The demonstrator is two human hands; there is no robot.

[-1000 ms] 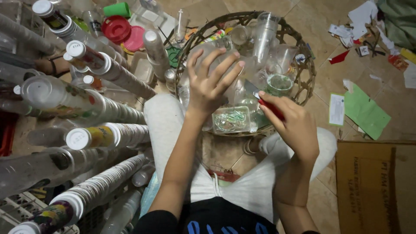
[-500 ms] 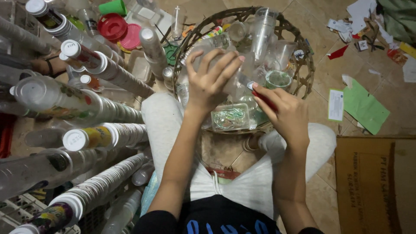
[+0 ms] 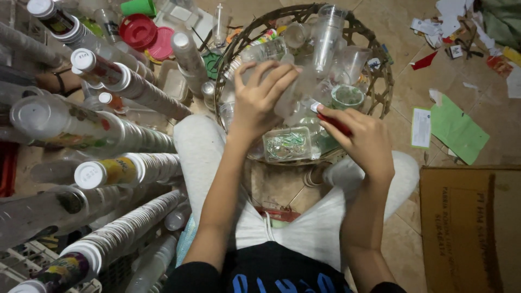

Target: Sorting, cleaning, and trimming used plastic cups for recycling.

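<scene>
My left hand (image 3: 259, 97) grips a clear plastic cup (image 3: 293, 97) over a round woven basket (image 3: 380, 92). Beside it, my right hand (image 3: 362, 138) holds a small red-handled tool (image 3: 332, 121) whose tip touches the cup's side. The basket is full of clear plastic cups (image 3: 328, 38) and a small clear box (image 3: 286, 144) with green bits inside. I sit on the floor with my legs in light trousers (image 3: 304, 228) spread around the basket.
Long stacks of nested cups (image 3: 135, 87) lie on the left, some capped with white lids. Red lids (image 3: 138, 30) and a green cup (image 3: 138, 6) sit at the top left. Paper scraps, a green sheet (image 3: 458, 130) and a cardboard box (image 3: 472, 228) lie on the right.
Both hands have shifted slightly up and closer together over the basket. The red tool's tip now rests against the cup in my left hand.
</scene>
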